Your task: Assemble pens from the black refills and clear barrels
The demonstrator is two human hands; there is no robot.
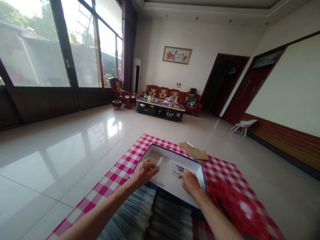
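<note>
Above the left part of a shallow blue-edged box with a white inside (167,181), my left hand (145,171) is closed, pinching a slim clear, whitish tube (159,162). My right hand (190,181) is over the box's right part, fingers curled together at the ends of several slim dark pen-like sticks (178,167). Blur hides how many of these sticks are gripped and how many lie on the box floor. In front of the box, bundles of long clear-wrapped slim pieces (132,213) and darker ones (170,218) lie side by side.
The box stands on a pink-and-white checked tablecloth (100,190). Flattened brown cardboard (195,152) lies past its far edge. A shiny red basin-like thing (240,210) is at the right. Farther off are a low table (160,110), a red sofa (152,90) and a white chair (243,125).
</note>
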